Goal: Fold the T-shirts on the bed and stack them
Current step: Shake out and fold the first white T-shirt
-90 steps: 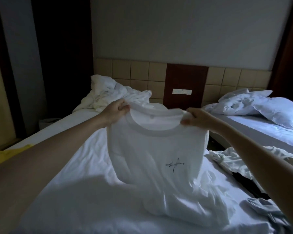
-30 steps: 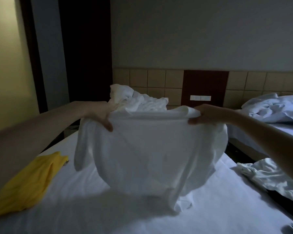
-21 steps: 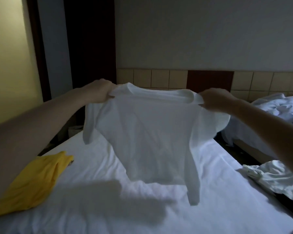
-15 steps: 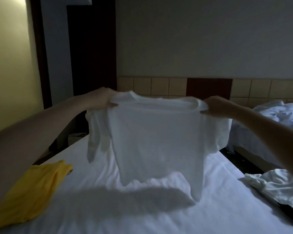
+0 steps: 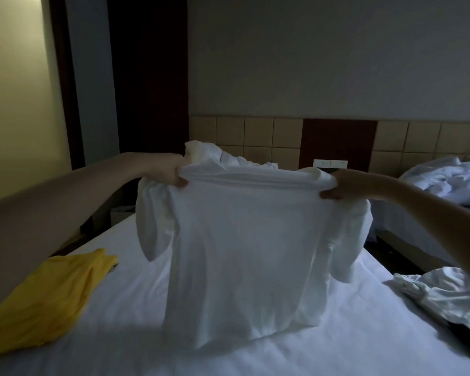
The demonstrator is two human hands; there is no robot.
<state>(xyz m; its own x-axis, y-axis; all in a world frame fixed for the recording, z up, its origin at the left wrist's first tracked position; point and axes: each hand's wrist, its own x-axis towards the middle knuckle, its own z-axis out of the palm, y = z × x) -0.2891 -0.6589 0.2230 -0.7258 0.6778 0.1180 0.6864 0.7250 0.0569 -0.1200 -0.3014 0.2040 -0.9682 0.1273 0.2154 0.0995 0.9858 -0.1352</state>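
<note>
A white T-shirt [image 5: 244, 251] hangs upright in front of me above the white bed [image 5: 125, 299]. My left hand [image 5: 166, 170] grips its left shoulder and my right hand [image 5: 349, 185] grips its right shoulder. Both sleeves droop at the sides, and the hem touches the sheet. A yellow T-shirt [image 5: 46, 299] lies flat at the bed's left edge. More pale crumpled clothes [image 5: 445, 297] lie at the right edge.
A rumpled white duvet [image 5: 228, 158] is piled at the head of the bed, against a tiled headboard [image 5: 258, 134]. A second bed with white bedding [image 5: 451, 180] stands to the right across a dark gap. A dark doorway is at the back left.
I have lowered the white T-shirt from mid-air, so its hem now rests on the sheet. Both hands keep hold of the shoulders and have dropped slightly.
</note>
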